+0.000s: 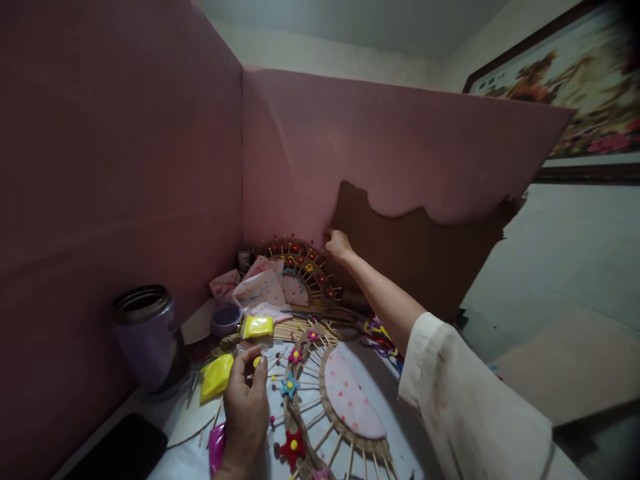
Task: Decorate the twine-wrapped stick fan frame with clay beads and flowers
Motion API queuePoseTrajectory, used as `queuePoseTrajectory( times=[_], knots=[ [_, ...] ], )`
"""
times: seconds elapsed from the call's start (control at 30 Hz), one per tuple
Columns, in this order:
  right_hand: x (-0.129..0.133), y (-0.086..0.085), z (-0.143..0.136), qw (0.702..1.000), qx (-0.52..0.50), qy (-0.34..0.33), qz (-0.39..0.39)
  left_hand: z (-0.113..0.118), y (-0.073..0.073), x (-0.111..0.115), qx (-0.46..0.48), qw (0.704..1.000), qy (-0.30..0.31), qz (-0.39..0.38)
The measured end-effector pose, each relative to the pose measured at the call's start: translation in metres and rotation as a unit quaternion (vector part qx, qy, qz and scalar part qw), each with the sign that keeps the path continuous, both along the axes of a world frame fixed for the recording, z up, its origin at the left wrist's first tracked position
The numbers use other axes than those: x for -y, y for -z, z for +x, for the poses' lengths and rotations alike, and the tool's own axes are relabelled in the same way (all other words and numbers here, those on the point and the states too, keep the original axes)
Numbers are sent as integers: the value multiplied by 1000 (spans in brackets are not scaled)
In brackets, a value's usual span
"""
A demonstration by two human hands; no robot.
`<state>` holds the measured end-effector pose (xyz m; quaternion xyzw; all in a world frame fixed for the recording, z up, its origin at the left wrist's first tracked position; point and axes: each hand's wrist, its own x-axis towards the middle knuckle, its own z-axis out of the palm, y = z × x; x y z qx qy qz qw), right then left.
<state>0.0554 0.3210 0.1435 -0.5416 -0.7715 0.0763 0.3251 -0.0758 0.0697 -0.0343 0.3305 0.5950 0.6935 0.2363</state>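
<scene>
My left hand (246, 403) pinches a small yellow clay ball (257, 361) between thumb and fingers. To its right lies a half-round fan-shaped craft (354, 393) of sticks and twine, with a dotted pink cloth centre and clay flowers along its outer band. My right arm stretches far forward. My right hand (338, 244) is closed beside the upper right rim of a second fan-shaped craft (311, 269), which stands upright at the back. Whatever its fingers grip is too small to make out. Yellow clay packets (217, 378) lie left of and beyond my left hand.
A purple canister (149, 340) and a black phone (120, 448) are at the left. Scissors (345, 319) and bamboo sticks (290, 330) lie mid-table. Pink panels (300, 153) rise at the left and back, with torn brown cardboard (400, 253) at right.
</scene>
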Motion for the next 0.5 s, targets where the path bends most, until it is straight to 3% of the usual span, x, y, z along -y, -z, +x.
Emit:
queuePoseTrajectory(
  times=[0.3,0.5],
  knots=[
    [-35,21,-25,998,39,30,-28,2,-4,-1,37,999,-25,-12],
    [-41,25,-31,996,69,51,-16,2,0,-1,31,999,-16,-15]
  ],
)
